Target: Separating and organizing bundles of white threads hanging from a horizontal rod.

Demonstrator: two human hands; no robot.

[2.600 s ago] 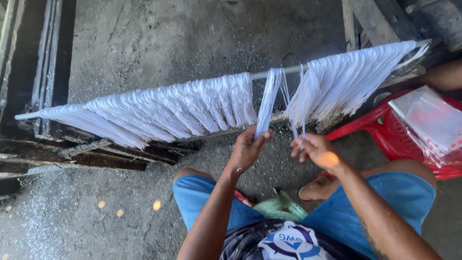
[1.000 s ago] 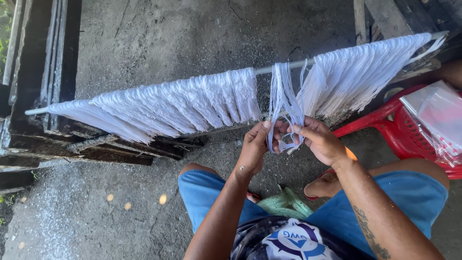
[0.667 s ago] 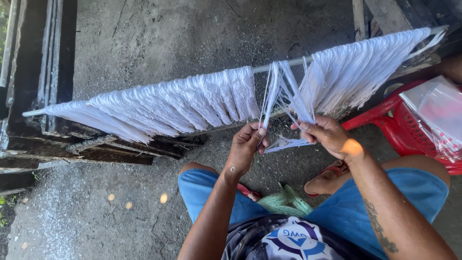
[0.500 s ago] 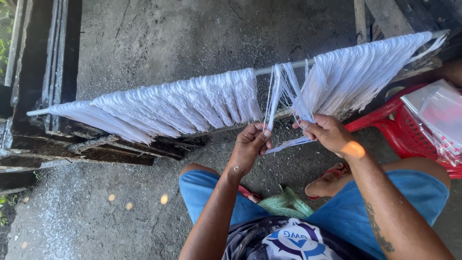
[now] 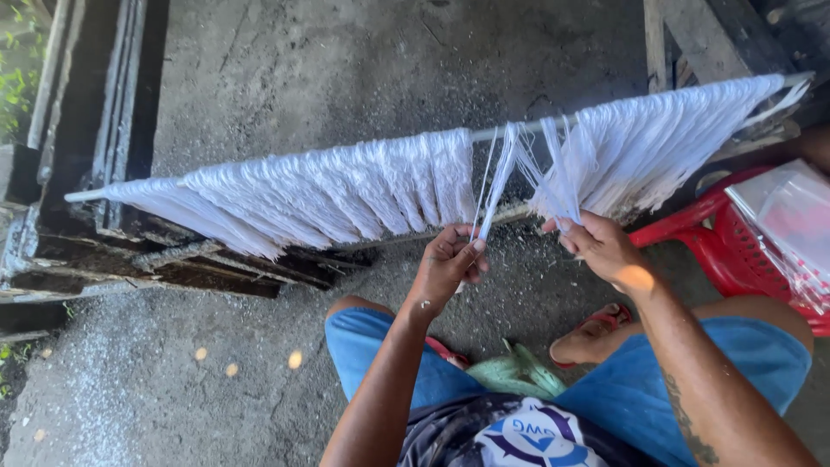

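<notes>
A thin white rod runs from lower left to upper right, hung thick with white plastic strips. In the gap near its middle, a few loose strips dangle. My left hand pinches one narrow strip that hangs from the rod and pulls it taut. Just to the right, my right hand grips another bundle of strips from the right-hand mass.
A red plastic chair holding clear plastic bags stands at the right. Dark wooden beams lie at the left under the rod. Green cloth lies between my knees on the concrete floor, a red sandal beside it.
Both hands met at the strips in the gap, then drew apart. The left hand now holds one strip straight down and the right grips a bundle further right.
</notes>
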